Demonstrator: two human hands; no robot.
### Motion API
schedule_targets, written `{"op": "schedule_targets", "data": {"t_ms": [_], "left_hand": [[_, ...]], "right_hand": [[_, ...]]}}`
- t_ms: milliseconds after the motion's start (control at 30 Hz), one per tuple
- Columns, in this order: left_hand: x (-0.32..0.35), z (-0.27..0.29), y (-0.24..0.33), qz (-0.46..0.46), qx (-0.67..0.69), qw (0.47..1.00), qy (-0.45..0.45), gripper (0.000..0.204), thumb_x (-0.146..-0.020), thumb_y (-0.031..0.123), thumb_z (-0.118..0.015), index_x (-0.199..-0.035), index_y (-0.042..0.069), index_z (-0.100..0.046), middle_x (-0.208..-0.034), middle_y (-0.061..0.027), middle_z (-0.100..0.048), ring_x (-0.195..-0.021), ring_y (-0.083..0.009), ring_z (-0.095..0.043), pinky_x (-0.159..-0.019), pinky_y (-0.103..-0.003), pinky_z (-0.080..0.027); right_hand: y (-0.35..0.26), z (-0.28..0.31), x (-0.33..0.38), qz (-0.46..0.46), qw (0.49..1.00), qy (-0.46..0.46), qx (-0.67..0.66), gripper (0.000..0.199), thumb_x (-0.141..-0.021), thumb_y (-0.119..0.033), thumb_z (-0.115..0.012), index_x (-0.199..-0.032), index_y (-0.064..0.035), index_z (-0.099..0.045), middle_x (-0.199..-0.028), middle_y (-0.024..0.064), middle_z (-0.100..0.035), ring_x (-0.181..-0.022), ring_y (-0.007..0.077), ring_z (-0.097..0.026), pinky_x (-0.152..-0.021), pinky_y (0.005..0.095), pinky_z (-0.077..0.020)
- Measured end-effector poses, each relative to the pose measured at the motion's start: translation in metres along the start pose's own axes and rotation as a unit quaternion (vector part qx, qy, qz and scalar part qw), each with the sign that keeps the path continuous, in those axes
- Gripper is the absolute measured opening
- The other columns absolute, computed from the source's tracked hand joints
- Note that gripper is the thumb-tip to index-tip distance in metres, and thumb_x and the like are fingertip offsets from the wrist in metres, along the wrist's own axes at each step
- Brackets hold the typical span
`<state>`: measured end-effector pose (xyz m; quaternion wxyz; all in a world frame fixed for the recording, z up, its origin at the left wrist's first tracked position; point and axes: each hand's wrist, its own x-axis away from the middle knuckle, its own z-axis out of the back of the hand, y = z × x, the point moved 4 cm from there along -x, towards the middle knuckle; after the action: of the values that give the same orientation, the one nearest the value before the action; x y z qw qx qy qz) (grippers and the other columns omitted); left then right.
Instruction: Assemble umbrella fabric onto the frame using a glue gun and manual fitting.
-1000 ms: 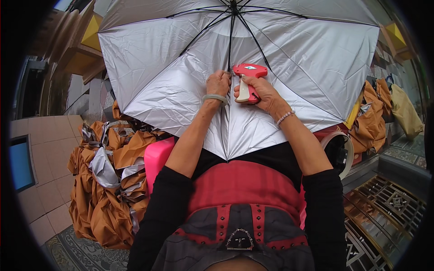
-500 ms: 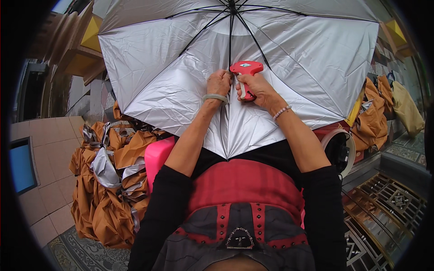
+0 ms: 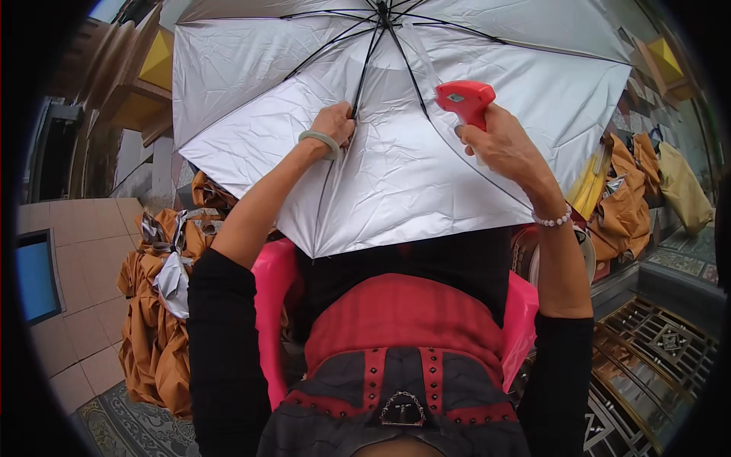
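Observation:
An open umbrella with a silver inner side spreads in front of me, its black ribs meeting at a hub near the upper edge. My left hand is closed around a black umbrella rib and the cloth beside it; the fingertips are partly hidden. To the right, my right hand grips a red tagging gun above the silver cloth, apart from the ribs. A clear strip extends up from the gun's nose.
Crumpled brown umbrellas with silver linings are heaped at the left, and more brown cloth lies at the right. Pink chair arms flank me. A round tub stands by my right forearm, near a metal grille.
My hands have moved apart: the left one leftward with the rib, the right one rightward with the tagging gun. The canopy has turned, its near corner shifting left.

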<state>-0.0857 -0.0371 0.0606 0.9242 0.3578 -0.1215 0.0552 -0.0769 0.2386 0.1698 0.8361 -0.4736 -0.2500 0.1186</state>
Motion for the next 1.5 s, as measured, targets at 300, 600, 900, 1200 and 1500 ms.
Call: {"op": "schedule_targets", "data": {"t_ms": [300, 600, 900, 1200, 1500], "left_hand": [[-0.002, 0.077, -0.033, -0.082, -0.462, 0.88, 0.071, 0.016, -0.082, 0.015, -0.052, -0.085, 0.0, -0.057, -0.087, -0.0179, -0.063, -0.077, -0.0329, -0.063, -0.067, -0.041, -0.05], [-0.006, 0.007, -0.006, -0.036, -0.331, 0.934, 0.126, 0.027, -0.08, 0.025, -0.051, -0.085, 0.003, -0.067, -0.095, -0.0186, -0.063, -0.084, -0.0366, -0.061, -0.076, -0.045, -0.048], [-0.004, -0.027, 0.016, 0.066, -0.193, 0.975, 0.089, 0.028, -0.077, 0.024, -0.051, -0.084, 0.001, -0.066, -0.09, -0.0221, -0.064, -0.086, -0.0394, -0.061, -0.077, -0.045, -0.048], [0.01, -0.045, 0.024, 0.08, -0.095, 0.972, 0.198, 0.034, -0.082, 0.029, -0.051, -0.087, -0.003, -0.06, -0.086, -0.025, -0.062, -0.085, -0.0414, -0.06, -0.077, -0.046, -0.047], [0.014, -0.059, 0.011, 0.142, 0.07, 0.945, 0.287, 0.031, -0.083, 0.026, -0.054, -0.084, -0.004, -0.061, -0.07, -0.0161, -0.063, -0.061, -0.0276, -0.063, -0.06, -0.037, -0.05]], "right_hand": [[0.017, -0.016, 0.001, 0.059, 0.983, 0.04, 0.171, 0.028, -0.078, -0.018, -0.055, -0.092, 0.0062, -0.051, -0.072, 0.0184, -0.059, -0.066, 0.033, -0.057, -0.065, 0.0374, -0.0457], [0.065, -0.033, -0.026, -0.053, 0.99, 0.061, -0.112, 0.025, -0.08, -0.016, -0.055, -0.094, 0.0037, -0.052, -0.072, 0.0082, -0.06, -0.059, 0.0143, -0.058, -0.055, 0.0279, -0.0477], [0.068, -0.032, -0.019, -0.064, 0.978, 0.095, -0.177, 0.024, -0.081, -0.016, -0.056, -0.094, 0.0038, -0.051, -0.075, 0.0091, -0.061, -0.061, 0.0154, -0.061, -0.056, 0.0282, -0.051], [0.078, -0.036, -0.018, -0.037, 0.973, 0.115, -0.195, 0.027, -0.082, -0.017, -0.057, -0.099, 0.005, -0.052, -0.077, 0.0093, -0.062, -0.063, 0.0153, -0.062, -0.056, 0.0276, -0.0525], [0.077, -0.039, -0.018, -0.025, 0.971, 0.122, -0.205, 0.031, -0.081, -0.016, -0.058, -0.102, 0.0067, -0.051, -0.078, 0.0099, -0.062, -0.064, 0.0141, -0.062, -0.057, 0.0266, -0.051]]}}
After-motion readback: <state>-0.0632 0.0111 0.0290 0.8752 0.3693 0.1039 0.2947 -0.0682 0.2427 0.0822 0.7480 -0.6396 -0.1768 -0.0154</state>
